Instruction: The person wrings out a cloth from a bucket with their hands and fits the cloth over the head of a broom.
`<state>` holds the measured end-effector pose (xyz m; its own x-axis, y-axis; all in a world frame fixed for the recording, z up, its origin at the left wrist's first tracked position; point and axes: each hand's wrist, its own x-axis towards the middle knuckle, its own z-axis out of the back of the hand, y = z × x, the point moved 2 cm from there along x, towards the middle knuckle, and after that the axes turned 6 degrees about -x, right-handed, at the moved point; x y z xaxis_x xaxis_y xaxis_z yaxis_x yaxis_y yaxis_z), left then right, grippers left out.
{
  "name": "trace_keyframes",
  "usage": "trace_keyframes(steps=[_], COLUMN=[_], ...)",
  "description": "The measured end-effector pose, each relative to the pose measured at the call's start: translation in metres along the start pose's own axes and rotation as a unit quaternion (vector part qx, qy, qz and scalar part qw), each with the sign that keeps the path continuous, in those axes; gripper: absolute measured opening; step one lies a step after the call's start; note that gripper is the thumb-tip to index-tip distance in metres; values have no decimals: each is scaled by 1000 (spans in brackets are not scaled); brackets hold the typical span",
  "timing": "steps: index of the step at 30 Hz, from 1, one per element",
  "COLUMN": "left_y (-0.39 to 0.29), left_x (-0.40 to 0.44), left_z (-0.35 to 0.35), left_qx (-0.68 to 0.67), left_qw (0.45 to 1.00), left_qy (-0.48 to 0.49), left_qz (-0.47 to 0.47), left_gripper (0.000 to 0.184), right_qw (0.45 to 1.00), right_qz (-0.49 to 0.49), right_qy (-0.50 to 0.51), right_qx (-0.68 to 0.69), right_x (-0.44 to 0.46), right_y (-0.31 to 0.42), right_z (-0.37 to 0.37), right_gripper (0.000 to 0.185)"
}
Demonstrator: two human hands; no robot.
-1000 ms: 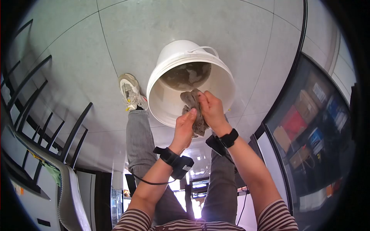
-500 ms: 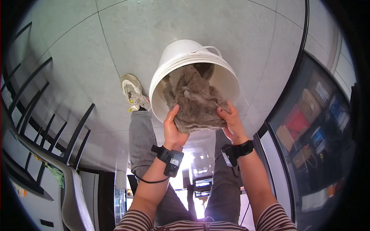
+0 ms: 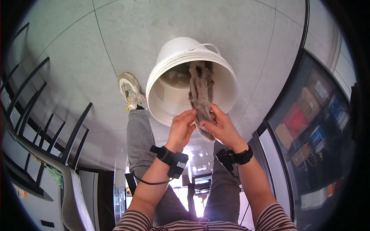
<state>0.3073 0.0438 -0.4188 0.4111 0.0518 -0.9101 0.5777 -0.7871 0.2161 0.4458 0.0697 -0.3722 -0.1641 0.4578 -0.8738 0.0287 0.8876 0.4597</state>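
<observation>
A brown plush cloth [image 3: 200, 90], gathered into a narrow bunch, hangs over the near rim of a white bucket [image 3: 154, 79], its far part down inside. Murky water [image 3: 177, 76] shows at the bottom. My right hand [image 3: 224, 129] is wrapped around the near end of the cloth, thumb across it. On the other side of the bunch, my left hand [image 3: 182, 129] pinches its edge with curled fingers. A short end of the cloth sticks out below both hands.
A shoe [image 3: 131, 89] stands left of the bucket on the grey tiled floor [image 3: 127, 34]. Black bars of a rack [image 3: 79, 133] rise at the left. To the right is a glass-fronted cabinet [image 3: 308, 127] with boxes inside.
The cloth was spread wide between my hands; now it is bunched into a narrow strip. My hands have come closer together, the right one moving left.
</observation>
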Motion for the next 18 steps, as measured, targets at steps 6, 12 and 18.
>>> trace_keyframes(steps=[6,12,18], left_y=[-8,-7,-12], left_x=[-2,-2,-2], left_z=[-8,-14,-16], left_qx=[-80,-72,-115], left_qw=[994,996,992], left_qy=[69,52,39], left_qz=[-4,-22,-43], left_gripper=[25,28,30], right_qw=[977,927,969], right_qz=[-125,94,97], right_qy=[-44,-165,-189], right_qx=[170,-324,-127], right_x=[-7,1,6], right_y=[4,10,-1], right_z=[3,-3,8], right_gripper=[44,23,10])
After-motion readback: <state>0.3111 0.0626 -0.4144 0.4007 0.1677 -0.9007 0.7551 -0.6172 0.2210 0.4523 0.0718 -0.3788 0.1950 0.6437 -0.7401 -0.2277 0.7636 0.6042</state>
